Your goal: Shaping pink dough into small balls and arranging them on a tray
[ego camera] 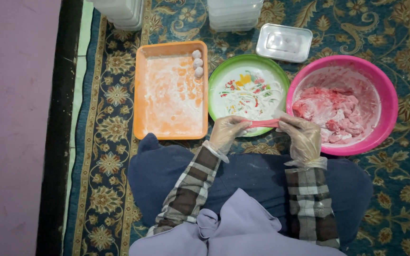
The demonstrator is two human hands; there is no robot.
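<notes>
Pink dough strip (265, 123), green plate (224, 76) beneath, pink bowl (389, 102) beside

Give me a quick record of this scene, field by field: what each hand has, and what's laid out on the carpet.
left hand: gloved, pinching one end of a pink dough strip
right hand: gloved, holding the strip's other end
pink basin: holds a pink dough mass, floury
green plate: floral, dusted with flour
orange tray: floured, three small balls in its far right corner
clear lidded box: beyond the plate
surface: patterned carpet
</notes>
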